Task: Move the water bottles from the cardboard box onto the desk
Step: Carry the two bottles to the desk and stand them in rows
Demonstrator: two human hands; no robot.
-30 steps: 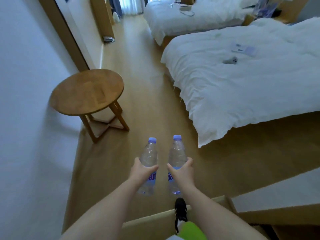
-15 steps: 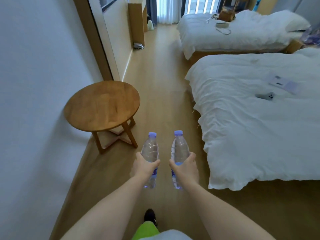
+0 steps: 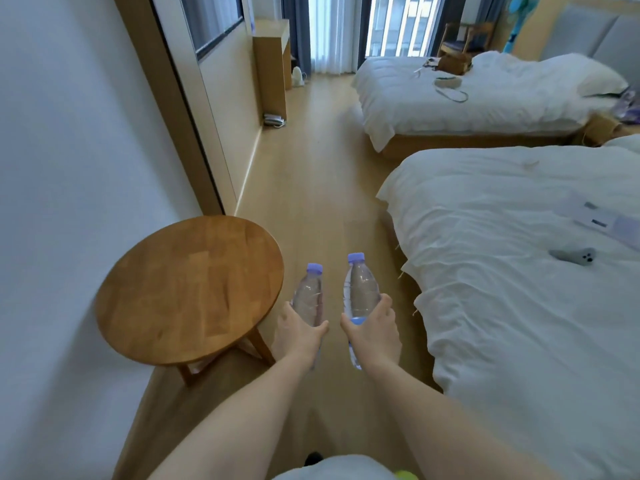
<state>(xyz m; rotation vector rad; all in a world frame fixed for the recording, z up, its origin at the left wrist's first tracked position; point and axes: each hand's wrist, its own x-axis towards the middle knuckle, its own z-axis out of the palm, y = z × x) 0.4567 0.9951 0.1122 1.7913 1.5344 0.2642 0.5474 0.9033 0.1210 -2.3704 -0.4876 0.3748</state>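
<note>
The left hand (image 3: 299,332) is clenched around the lower half of one bottle (image 3: 308,296), and the right hand (image 3: 372,329) is clenched around the lower half of a second bottle (image 3: 360,292). Both bottles are clear with pale purple caps, held roughly upright with the caps tipped a little forward, side by side but apart, in the air above the wood floor (image 3: 311,188). The right bottle sits slightly higher and farther forward than the left one.

Taking the round table (image 3: 188,289) as the landmark: the left bottle is just to the right of its rim, with its cap about level with the tabletop's right edge. The right bottle is farther right, between the table and the near bed (image 3: 519,271). The table's top is bare wood, it stands against the white wall (image 3: 69,168), and its crossed legs show underneath.

On the near bed, well right of the table, lie a small grey object (image 3: 573,257) and a flat paper or card (image 3: 602,220). A second bed (image 3: 485,95) stands beyond it, with a bag and cords on top. Far beyond the table, along the same wall, stands a tall wooden surface (image 3: 272,64) near the curtains.
</note>
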